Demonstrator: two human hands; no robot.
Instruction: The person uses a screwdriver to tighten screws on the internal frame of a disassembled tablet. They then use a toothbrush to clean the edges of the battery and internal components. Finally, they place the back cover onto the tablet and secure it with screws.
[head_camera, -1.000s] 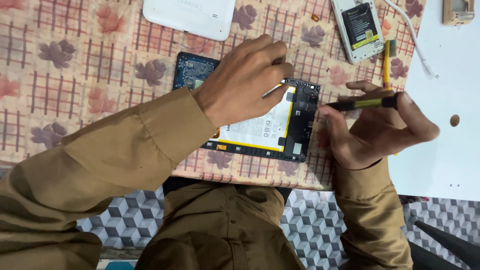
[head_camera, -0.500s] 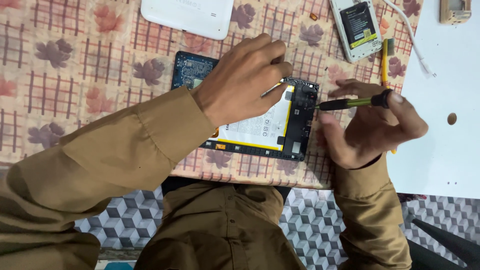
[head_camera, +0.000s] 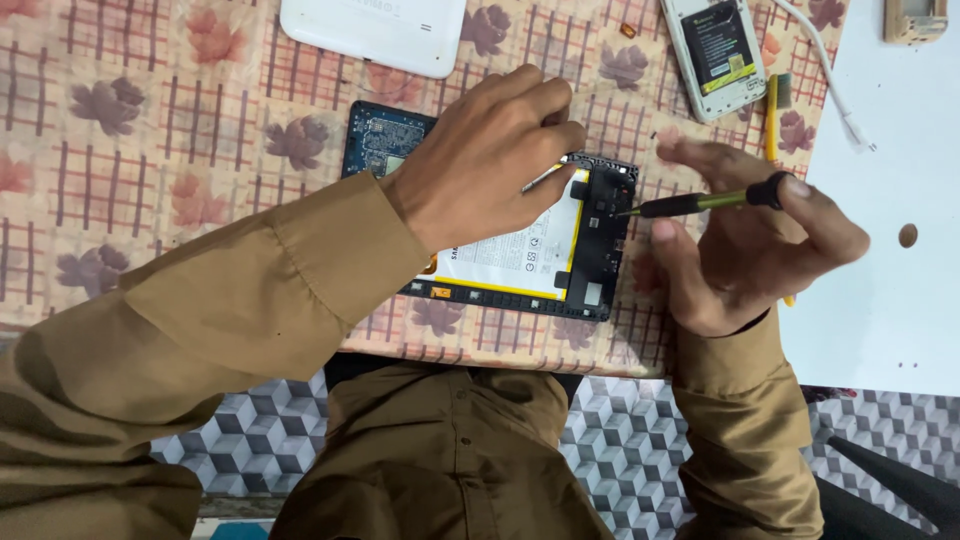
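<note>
Lying opened, tablet (head_camera: 520, 250) with white battery, left hand (head_camera: 480, 160) fingers pinching tweezers (head_camera: 545, 180), right hand (head_camera: 750, 250) fingers gripping screwdriver (head_camera: 700, 203)

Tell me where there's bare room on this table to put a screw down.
Bare cloth left of the opened tablet, below the white cover. White sheet right of the right hand. Crowded around the screwdriver and phone.
</note>
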